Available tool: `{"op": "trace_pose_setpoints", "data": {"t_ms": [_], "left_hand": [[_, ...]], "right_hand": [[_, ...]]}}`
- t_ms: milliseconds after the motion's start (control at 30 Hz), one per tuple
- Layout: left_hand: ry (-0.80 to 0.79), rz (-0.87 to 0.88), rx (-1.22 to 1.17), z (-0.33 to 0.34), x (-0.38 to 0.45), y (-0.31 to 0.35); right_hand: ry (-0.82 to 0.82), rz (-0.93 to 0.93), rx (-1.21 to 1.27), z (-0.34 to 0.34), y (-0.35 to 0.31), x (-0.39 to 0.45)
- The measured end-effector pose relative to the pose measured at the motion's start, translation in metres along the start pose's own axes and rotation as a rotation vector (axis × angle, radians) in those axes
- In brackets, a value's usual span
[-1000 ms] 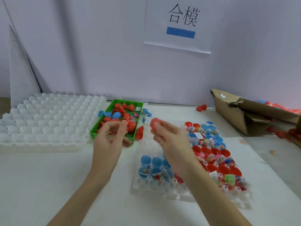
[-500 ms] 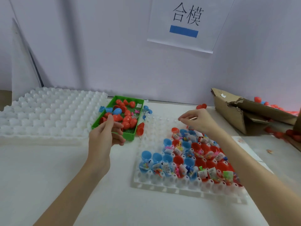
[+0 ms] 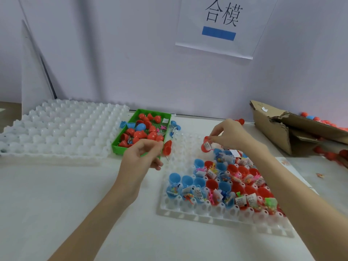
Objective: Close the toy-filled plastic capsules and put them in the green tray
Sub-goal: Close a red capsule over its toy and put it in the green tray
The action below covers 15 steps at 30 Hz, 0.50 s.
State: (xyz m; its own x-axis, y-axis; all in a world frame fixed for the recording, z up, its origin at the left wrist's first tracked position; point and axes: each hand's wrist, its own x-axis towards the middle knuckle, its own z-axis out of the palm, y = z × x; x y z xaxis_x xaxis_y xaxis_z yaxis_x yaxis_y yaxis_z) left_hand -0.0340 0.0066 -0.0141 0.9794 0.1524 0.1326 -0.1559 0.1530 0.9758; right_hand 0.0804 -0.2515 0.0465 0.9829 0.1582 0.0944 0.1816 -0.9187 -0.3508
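Table [image 3: 56, 213] surface carries, from left to right, a white cell tray [image 3: 62, 132], the green tray [image 3: 120, 146] of closed red and blue capsules, and a white holder tray [image 3: 216, 219] of open toy-filled halves. Torn cardboard box [image 3: 273, 132] lies at far right. Left hand [image 3: 140, 157] hovers at the green tray's near corner — fingers curled, contents cannot be told. Right hand [image 3: 228, 133] pinches a red capsule half [image 3: 206, 146] above the holder tray's far rows.

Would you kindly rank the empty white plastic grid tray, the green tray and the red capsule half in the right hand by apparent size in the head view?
1. Empty white plastic grid tray
2. Green tray
3. Red capsule half, pinched by the right hand

The gaps are clear enough that distance from the camera doesn't affect the order.
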Motion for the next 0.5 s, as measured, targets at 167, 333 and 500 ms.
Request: {"op": "trace_pose_setpoints", "data": {"t_ms": [167, 333, 500], "left_hand": [[-0.177, 0.226, 0.375, 0.016, -0.012, -0.009], [-0.094, 0.273, 0.339, 0.015, -0.01, -0.011], [-0.036, 0.2, 0.283, 0.006, -0.006, -0.007]], "right_hand": [[-0.076, -0.072, 0.114, 0.01, -0.042, -0.029], [-0.072, -0.059, 0.19, 0.037, -0.074, -0.059], [0.135, 0.014, 0.611, 0.054, -0.084, -0.086]]}}
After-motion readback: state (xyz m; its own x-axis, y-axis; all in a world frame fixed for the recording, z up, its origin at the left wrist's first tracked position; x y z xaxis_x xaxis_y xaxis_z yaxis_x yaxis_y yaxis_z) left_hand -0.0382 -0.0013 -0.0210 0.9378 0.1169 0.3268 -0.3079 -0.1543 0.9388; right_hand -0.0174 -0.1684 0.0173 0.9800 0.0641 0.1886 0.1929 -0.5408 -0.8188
